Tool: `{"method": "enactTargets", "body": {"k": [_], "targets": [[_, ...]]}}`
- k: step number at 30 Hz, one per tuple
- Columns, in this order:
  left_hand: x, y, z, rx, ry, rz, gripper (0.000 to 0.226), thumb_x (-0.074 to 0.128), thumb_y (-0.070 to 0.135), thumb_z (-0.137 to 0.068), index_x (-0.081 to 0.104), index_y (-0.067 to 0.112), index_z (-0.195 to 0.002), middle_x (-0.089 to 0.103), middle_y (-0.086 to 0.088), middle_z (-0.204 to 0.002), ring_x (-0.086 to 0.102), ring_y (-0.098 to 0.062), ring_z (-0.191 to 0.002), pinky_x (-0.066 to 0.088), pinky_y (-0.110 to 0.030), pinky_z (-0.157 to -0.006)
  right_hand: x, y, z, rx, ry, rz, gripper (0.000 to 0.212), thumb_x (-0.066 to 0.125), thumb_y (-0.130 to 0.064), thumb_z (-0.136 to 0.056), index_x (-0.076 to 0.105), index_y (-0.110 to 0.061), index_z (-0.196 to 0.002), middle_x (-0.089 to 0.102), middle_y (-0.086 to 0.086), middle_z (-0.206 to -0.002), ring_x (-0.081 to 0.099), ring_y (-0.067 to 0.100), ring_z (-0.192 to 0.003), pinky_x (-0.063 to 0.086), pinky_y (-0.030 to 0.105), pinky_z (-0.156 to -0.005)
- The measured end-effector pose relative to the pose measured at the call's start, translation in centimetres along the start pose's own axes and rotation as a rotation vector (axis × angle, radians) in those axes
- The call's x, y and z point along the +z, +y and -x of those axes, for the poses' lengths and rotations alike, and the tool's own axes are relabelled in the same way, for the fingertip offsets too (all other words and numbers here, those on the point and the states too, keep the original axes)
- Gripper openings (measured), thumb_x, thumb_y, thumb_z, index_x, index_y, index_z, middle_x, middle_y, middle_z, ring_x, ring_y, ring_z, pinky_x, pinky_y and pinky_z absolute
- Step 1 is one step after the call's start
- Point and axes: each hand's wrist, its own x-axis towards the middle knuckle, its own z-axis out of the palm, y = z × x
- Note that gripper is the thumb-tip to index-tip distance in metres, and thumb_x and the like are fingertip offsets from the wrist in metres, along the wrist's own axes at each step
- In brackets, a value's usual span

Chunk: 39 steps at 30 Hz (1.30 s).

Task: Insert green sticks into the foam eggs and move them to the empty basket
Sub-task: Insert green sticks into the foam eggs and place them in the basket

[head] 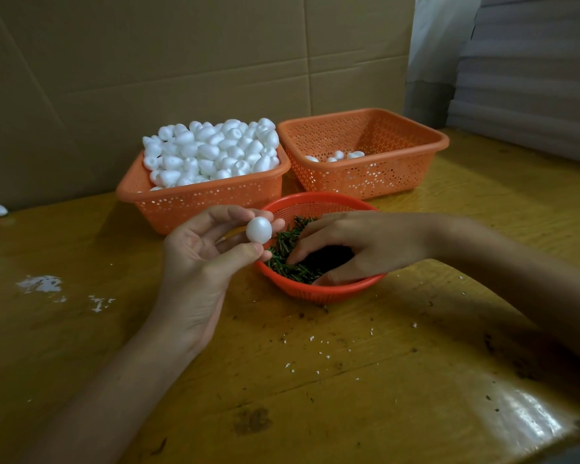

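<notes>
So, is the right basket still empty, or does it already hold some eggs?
Not empty, but nearly: the right basket holds a few eggs on its bottom. Whether they carry sticks cannot be told. The left basket is heaped full.

right hand [359, 242] fingertips buried in green sticks [283, 251], can't tell if it's pinching one; its palm hides part of red bowl [315, 293].

Three baskets stand here: one orange basket [201, 199] heaped with foam eggs too many to count, a second orange basket [365, 175] holding about five eggs, and one red round basket [318, 289] of countless green sticks [287, 249].
</notes>
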Motion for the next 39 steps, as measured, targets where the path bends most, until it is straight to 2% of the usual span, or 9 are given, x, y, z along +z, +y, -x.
{"method": "enactTargets", "body": {"k": [2,6,9,15,20,22,25,28,39], "targets": [[0.01,0.08,0.04,0.003,-0.006,-0.006,0.031,0.072,-0.012,-0.077,0.067,0.009,-0.099,0.079,-0.013,-0.108,0.075,-0.035,-0.113,0.061,-0.025,-0.073,0.01,-0.05,0.00,0.000,0.007,-0.006,0.045,0.066,-0.040,-0.099,0.059,-0.036,-0.143,0.054,-0.015,-0.142,0.042,-0.002,-0.131,0.024,0.004,-0.104],[0.09,0.27,0.12,0.008,-0.022,-0.028,0.033,0.077,-0.011,-0.075,0.066,0.006,-0.101,0.079,-0.010,-0.107,0.075,-0.034,-0.112,0.060,-0.025,-0.073,0.01,-0.17,0.03,-0.001,0.007,-0.001,0.045,0.066,-0.040,-0.099,0.059,-0.036,-0.143,0.054,-0.015,-0.140,0.043,0.000,-0.132,0.026,0.010,-0.107],[0.15,0.26,0.13,0.017,-0.032,-0.054,0.036,0.079,-0.012,-0.072,0.067,0.007,-0.100,0.079,-0.009,-0.107,0.076,-0.034,-0.110,0.060,-0.025,-0.074,-0.02,-0.24,0.10,0.004,0.008,-0.007,0.045,0.066,-0.040,-0.099,0.059,-0.036,-0.143,0.053,-0.015,-0.142,0.042,-0.001,-0.131,0.025,0.006,-0.105],[0.07,0.20,0.07,0.017,-0.039,-0.061,0.035,0.077,-0.008,-0.074,0.076,0.021,-0.095,0.078,-0.011,-0.111,0.076,-0.034,-0.107,0.059,-0.024,-0.073,-0.06,-0.38,0.05,0.001,0.007,0.006,0.045,0.066,-0.038,-0.100,0.059,-0.033,-0.144,0.055,-0.011,-0.143,0.044,0.003,-0.133,0.029,0.015,-0.110],[0.22,0.41,0.08,0.009,-0.030,-0.078,0.037,0.088,0.002,-0.068,0.077,0.023,-0.097,0.079,-0.008,-0.108,0.077,-0.032,-0.104,0.058,-0.023,-0.071,-0.05,-0.33,0.04,0.003,0.004,0.008,0.045,0.065,-0.039,-0.100,0.058,-0.035,-0.144,0.054,-0.012,-0.143,0.043,0.002,-0.133,0.027,0.013,-0.108],[0.29,0.46,0.09,-0.006,-0.012,-0.090,0.039,0.085,-0.001,-0.070,0.075,0.020,-0.101,0.078,-0.009,-0.109,0.078,-0.032,-0.103,0.059,-0.024,-0.073,-0.04,-0.31,0.08,0.002,0.004,0.007,0.045,0.065,-0.040,-0.100,0.058,-0.037,-0.143,0.054,-0.013,-0.141,0.043,0.001,-0.130,0.028,0.014,-0.107],[0.41,0.65,0.15,-0.013,-0.006,-0.086,0.044,0.086,0.006,-0.069,0.073,0.016,-0.110,0.075,-0.011,-0.113,0.078,-0.032,-0.102,0.059,-0.024,-0.074,-0.04,-0.30,0.05,0.000,0.005,0.006,0.045,0.065,-0.040,-0.099,0.058,-0.037,-0.143,0.054,-0.015,-0.139,0.043,-0.001,-0.128,0.027,0.012,-0.105],[0.54,0.70,0.16,-0.013,0.000,-0.080,0.047,0.084,0.002,-0.071,0.075,0.020,-0.113,0.076,-0.008,-0.110,0.078,-0.032,-0.100,0.059,-0.023,-0.073,0.00,-0.19,0.04,-0.003,0.008,0.009,0.045,0.065,-0.040,-0.099,0.058,-0.036,-0.143,0.054,-0.015,-0.138,0.043,-0.002,-0.127,0.028,0.014,-0.107],[0.62,0.71,0.25,-0.006,0.002,-0.084,0.037,0.082,0.001,-0.076,0.080,0.024,-0.105,0.077,-0.015,-0.111,0.079,-0.032,-0.100,0.057,-0.023,-0.066,0.06,-0.17,-0.06,-0.008,0.011,0.040,0.045,0.064,-0.041,-0.099,0.058,-0.036,-0.144,0.053,-0.017,-0.137,0.038,-0.008,-0.121,0.031,0.020,-0.111]]}}
